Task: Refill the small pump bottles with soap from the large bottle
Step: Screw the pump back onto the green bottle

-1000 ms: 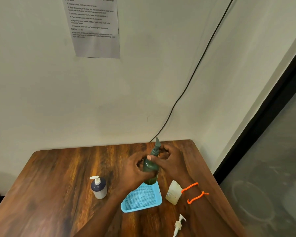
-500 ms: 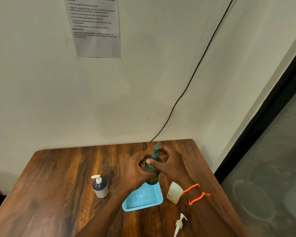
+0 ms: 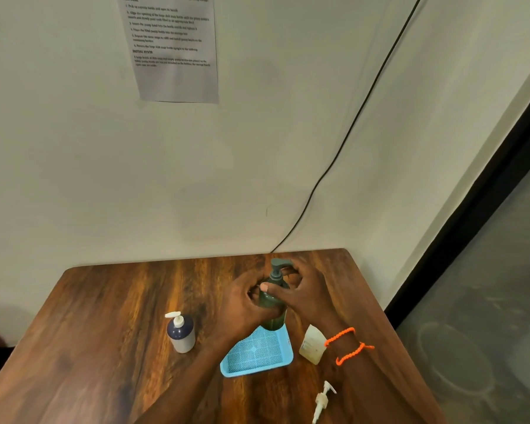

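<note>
A dark green pump bottle (image 3: 273, 313) stands upright at the far end of a light blue tray (image 3: 257, 359). My left hand (image 3: 245, 304) wraps its body from the left. My right hand (image 3: 303, 292) grips its neck just under the green pump head (image 3: 278, 264). A small blue-and-white pump bottle (image 3: 181, 333) stands alone to the left of the tray. A small pale bottle without a pump (image 3: 312, 344) sits right of the tray, partly behind my right wrist. A loose white pump head (image 3: 322, 400) lies near the front edge.
The wooden table (image 3: 104, 332) sits in a wall corner. A black cable (image 3: 349, 133) runs down the wall to the table's back edge. A printed sheet (image 3: 175, 47) hangs on the wall. A dark-framed glass panel (image 3: 487, 270) stands to the right.
The green bottle has come down a little towards the tray, with both hands staying on it. Its pump nozzle has turned and now points to the right.
</note>
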